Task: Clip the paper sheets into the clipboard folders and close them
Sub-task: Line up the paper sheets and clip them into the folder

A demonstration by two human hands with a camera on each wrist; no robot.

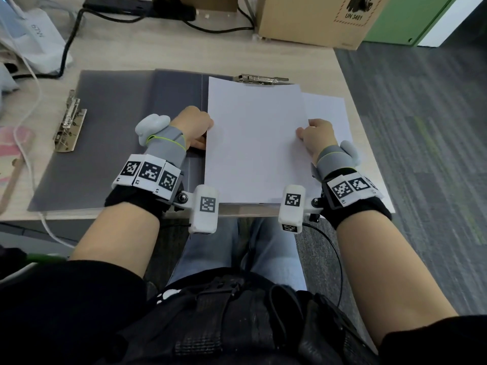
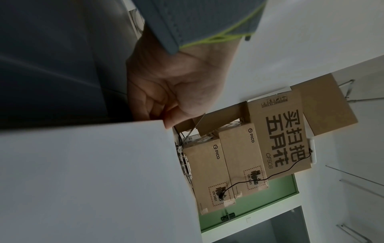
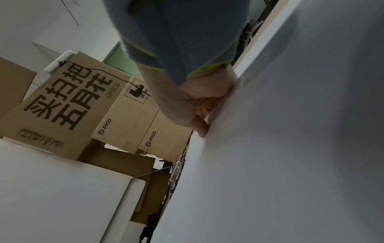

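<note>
I hold a stack of white paper sheets (image 1: pixel 255 143) by both sides above an open grey clipboard folder (image 1: pixel 174 101). The sheets' top edge lies just under the folder's metal clip (image 1: pixel 259 79). My left hand (image 1: pixel 195 125) grips the left edge with curled fingers (image 2: pixel 158 105). Opposite it, my right hand (image 1: pixel 317 137) pinches the right edge, thumb (image 3: pixel 199 125) on top. Another white sheet (image 1: pixel 326 111) lies underneath at the right. A second grey folder (image 1: pixel 105 133) lies open to the left, its metal clip (image 1: pixel 69 122) at its left edge.
Cardboard boxes (image 1: pixel 316 19) stand at the back right of the wooden desk (image 1: pixel 184 54). A black cable (image 1: pixel 69 43) and a white bag (image 1: pixel 37 35) lie at the back left. The desk's right edge drops to grey carpet (image 1: pixel 421 127).
</note>
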